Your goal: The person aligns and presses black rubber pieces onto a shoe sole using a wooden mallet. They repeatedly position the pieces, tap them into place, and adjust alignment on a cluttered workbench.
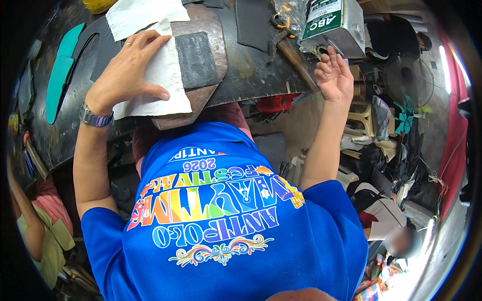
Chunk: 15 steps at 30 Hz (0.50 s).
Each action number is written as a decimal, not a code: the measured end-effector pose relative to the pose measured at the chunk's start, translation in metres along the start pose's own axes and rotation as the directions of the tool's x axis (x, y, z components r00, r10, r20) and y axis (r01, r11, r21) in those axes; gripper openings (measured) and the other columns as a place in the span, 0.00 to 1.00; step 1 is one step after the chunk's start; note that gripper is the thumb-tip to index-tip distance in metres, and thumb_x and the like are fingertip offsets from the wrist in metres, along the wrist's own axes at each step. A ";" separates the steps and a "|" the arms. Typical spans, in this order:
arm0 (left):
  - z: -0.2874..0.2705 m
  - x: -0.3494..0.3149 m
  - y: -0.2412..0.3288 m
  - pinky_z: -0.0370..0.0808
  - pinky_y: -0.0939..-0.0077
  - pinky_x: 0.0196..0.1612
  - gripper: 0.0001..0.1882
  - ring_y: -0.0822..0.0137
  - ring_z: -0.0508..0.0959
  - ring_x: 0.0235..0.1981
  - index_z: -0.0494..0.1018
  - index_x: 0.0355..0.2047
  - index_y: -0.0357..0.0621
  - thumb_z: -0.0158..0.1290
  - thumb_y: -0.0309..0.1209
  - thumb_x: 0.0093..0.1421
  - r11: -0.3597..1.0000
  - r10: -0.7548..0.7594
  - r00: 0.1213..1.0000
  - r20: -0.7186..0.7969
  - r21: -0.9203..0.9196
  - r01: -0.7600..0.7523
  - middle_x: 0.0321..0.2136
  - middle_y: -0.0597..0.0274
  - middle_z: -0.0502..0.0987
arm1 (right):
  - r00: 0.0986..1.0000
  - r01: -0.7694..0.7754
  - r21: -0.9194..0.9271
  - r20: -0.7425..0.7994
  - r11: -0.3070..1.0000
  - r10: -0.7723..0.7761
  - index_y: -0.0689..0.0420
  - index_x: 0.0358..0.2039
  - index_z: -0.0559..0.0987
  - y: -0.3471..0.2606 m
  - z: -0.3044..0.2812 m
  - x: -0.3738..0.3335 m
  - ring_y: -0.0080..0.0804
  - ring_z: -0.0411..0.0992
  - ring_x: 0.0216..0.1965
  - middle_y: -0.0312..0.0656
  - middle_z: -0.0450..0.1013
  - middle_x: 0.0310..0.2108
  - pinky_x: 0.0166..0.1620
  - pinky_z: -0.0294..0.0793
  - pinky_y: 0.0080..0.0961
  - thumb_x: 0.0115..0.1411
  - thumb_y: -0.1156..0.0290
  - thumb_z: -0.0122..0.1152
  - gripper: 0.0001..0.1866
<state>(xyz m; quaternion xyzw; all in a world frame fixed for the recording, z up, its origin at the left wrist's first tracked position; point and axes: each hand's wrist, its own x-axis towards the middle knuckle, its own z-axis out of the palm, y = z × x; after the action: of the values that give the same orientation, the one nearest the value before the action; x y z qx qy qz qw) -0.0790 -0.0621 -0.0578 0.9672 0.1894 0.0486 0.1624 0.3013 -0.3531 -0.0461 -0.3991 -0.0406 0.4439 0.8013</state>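
My left hand [131,70] rests with fingers spread on a white sheet [168,60], pressing it against a worn wooden board [211,30]. Beside the sheet, on the same board, lies a dark grey rectangular piece [197,59]. A second white sheet [145,14] is just beyond my fingers. My right hand [335,75] is raised at the near side of a metal can [337,27] with a green and white label. Its fingers are curled at a thin grey stick [335,47] by the can's opening; the stick's far end is hidden.
On the dark table [246,75] lie teal cut pieces [63,75], a hammer [293,57], a black sheet [252,22] and orange-handled scissors [281,20]. A fan [407,80] and piled goods stand at right. Other people are at lower left [45,226] and lower right [381,213].
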 end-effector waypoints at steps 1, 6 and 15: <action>0.000 0.000 0.000 0.63 0.54 0.69 0.66 0.47 0.61 0.68 0.62 0.68 0.48 0.76 0.52 0.25 1.000 0.015 1.000 -0.010 -0.004 -0.015 0.65 0.50 0.63 | 0.993 0.093 -0.127 0.084 0.988 -0.083 0.59 0.54 0.75 0.005 0.011 -0.008 0.26 0.68 0.28 0.42 0.74 0.37 0.29 0.64 0.23 0.69 0.63 0.56 0.17; 0.001 -0.001 -0.002 0.63 0.56 0.69 0.63 0.45 0.61 0.68 0.62 0.68 0.47 0.76 0.51 0.29 0.999 0.041 0.999 -0.019 0.004 -0.041 0.65 0.50 0.63 | 0.824 0.558 -0.617 0.335 0.554 -0.457 0.58 0.54 0.79 0.042 0.075 -0.031 0.23 0.71 0.39 0.40 0.77 0.47 0.37 0.67 0.21 0.74 0.54 0.49 0.22; 0.006 -0.001 -0.001 0.65 0.58 0.69 0.64 0.50 0.62 0.67 0.63 0.68 0.51 0.77 0.46 0.26 0.999 0.020 0.998 -0.060 -0.028 -0.022 0.64 0.55 0.64 | 0.625 0.777 -0.611 0.778 -0.149 0.067 0.40 0.54 0.83 0.152 0.099 -0.005 0.44 0.42 0.75 0.42 0.57 0.72 0.72 0.34 0.55 0.73 0.45 0.41 0.25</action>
<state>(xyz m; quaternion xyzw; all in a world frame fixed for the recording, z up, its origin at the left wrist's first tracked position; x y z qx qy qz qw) -0.0794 -0.0632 -0.0638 0.9648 0.1831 0.0820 0.1698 0.1534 -0.2537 -0.0803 -0.6374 -0.6979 0.1030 0.3099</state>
